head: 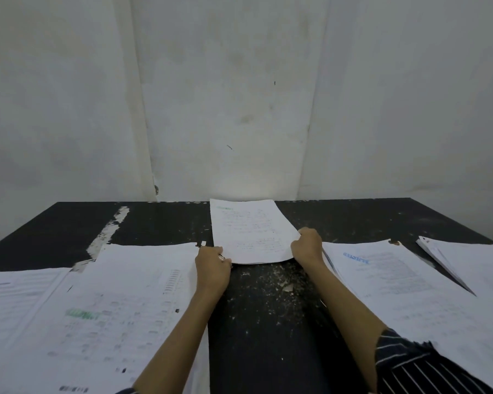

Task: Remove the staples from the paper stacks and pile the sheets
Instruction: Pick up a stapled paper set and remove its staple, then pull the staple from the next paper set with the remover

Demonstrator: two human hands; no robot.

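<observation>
**At mid-tabletop, both hands grip one stack**

On the black tabletop [268, 331], as the head camera sees it, a thin stack [251, 231] of printed sheets lies in the middle. Its far edge reaches the wall [239, 95] and its near edge bows slightly upward.

The left hand [213, 268] is at the stack's near left corner. Its fingers [221, 258] are curled tight and pinch that corner. A small dark glint shows among them, too small to tell what it is.

The right hand [308, 245] is at the near right corner. Its fingers [306, 233] are curled over the stack's right edge and hold it.

Both forearms reach forward from the bottom of the view, the right one out of a striped sleeve [410, 362].

A broad left pile [120, 294] of printed sheets bearing a green stamp lies left of the left hand. Its far right corner is just beside the knuckles. More sheets [12, 294] lie against its left side.

A right pile [396, 280] with a blue stamp lies just beside the right wrist and forearm. A small brownish thing sits at its far corner, and I cannot tell what it is. A fanned bundle [473, 260] lies further right, at the edge of the view.

Pale scraps [285, 285] and specks dot the bare tabletop between the forearms.
</observation>
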